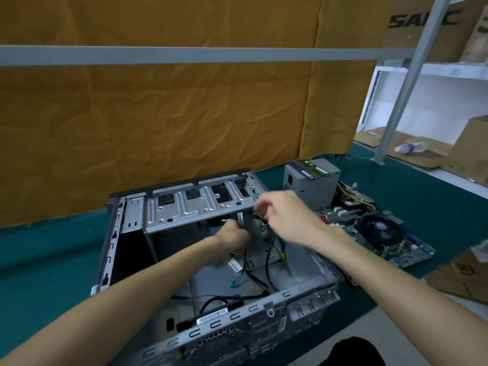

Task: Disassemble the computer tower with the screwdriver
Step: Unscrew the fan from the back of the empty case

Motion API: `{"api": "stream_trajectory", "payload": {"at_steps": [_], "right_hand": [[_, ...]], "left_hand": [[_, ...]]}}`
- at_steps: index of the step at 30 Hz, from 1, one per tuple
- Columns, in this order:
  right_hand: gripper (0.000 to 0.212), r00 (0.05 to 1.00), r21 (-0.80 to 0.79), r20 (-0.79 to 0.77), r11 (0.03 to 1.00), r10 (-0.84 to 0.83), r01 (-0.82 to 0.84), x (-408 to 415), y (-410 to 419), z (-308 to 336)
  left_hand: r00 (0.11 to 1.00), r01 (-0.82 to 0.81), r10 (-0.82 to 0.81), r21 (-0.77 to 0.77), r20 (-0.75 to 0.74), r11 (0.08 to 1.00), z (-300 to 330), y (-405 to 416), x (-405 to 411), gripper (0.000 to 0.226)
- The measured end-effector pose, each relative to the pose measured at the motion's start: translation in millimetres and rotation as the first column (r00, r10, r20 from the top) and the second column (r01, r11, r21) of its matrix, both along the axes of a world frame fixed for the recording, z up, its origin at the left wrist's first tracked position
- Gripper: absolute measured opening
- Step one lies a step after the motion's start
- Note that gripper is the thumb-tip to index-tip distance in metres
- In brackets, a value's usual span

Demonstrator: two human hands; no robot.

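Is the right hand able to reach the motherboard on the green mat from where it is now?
Probably yes. The right hand is at the case's right wall, and the motherboard lies uncovered just beyond it, with nothing between; the hand seems to pinch a cable, though.

PC repair workshop, motherboard (375, 233) & PSU (311, 183) on bench, boxes (470, 149) on shelving (433, 70)

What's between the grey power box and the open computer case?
Nothing sits on the table there: only bare green mat separates power supply from case in the head view. The right hand hovers nearby.
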State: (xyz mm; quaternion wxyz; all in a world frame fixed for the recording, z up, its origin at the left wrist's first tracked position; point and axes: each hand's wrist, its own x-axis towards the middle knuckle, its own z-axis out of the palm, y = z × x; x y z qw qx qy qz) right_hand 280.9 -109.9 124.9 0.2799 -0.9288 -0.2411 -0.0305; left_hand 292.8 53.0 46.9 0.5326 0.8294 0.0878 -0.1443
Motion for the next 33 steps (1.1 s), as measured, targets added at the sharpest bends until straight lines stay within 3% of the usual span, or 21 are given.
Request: {"api": "stream_trajectory", "payload": {"at_steps": [3, 6, 10, 15, 18, 20, 24, 29, 31, 33], "right_hand": [[0.03, 0.987, 0.002, 0.104, 0.992, -0.126, 0.126, 19.5, -3.5, -11.5], [0.03, 0.985, -0.041, 0.056, 0.985, -0.163, 0.166, 24.6, -4.3, -27.4], [0.026, 0.981, 0.008, 0.028, 0.982, -0.191, 0.191, 29.5, -8.2, -30.4], [0.022, 0.979, 0.011, 0.027, 0.979, -0.202, 0.202, 30.4, -8.6, -33.6], [0.023, 0.98, 0.048, -0.002, 0.979, -0.2, 0.2, 32.8, -9.3, -35.4], [0.023, 0.979, 0.075, -0.027, 0.977, -0.2, 0.202, 34.2, -9.9, -36.5], [0.025, 0.978, 0.079, -0.041, 0.975, -0.205, 0.208, 33.9, -10.3, -36.1], [0.02, 0.98, 0.021, 0.001, 0.98, -0.197, 0.197, 34.5, -7.1, -35.6], [0.019, 0.981, 0.011, 0.008, 0.981, -0.193, 0.193, 33.8, -7.3, -35.6], [0.021, 0.982, 0.031, -0.006, 0.982, -0.188, 0.188, 33.0, -9.3, -35.6]], "left_hand": [[0.99, -0.125, 0.129, 0.08, -0.05, 0.989, -13.0, -9.7, 14.1, 0.009], [0.985, -0.159, 0.17, 0.255, -0.024, 0.954, -23.9, -15.6, 21.3, 0.018], [0.985, -0.145, 0.167, 0.291, -0.052, 0.946, -35.8, -8.3, 20.3, 0.029], [0.989, -0.064, 0.025, 0.269, 0.145, 0.961, -33.7, -18.4, 12.4, 0.038], [0.986, 0.009, -0.04, 0.189, 0.162, 0.982, -25.1, -29.2, 8.7, 0.034], [0.983, 0.061, -0.102, 0.248, 0.154, 0.967, -19.8, -36.1, 5.6, 0.033], [0.964, 0.126, -0.219, 0.475, 0.147, 0.871, -17.1, -50.2, 0.9, 0.025], [0.905, 0.282, -0.422, 0.671, 0.051, 0.686, -15.7, -53.9, 5.2, 0.015], [0.869, 0.339, -0.493, 0.675, 0.042, 0.655, -12.6, -44.9, 5.4, 0.021], [0.836, 0.381, -0.548, 0.69, 0.028, 0.615, -8.5, -33.1, 1.7, 0.043]]}}
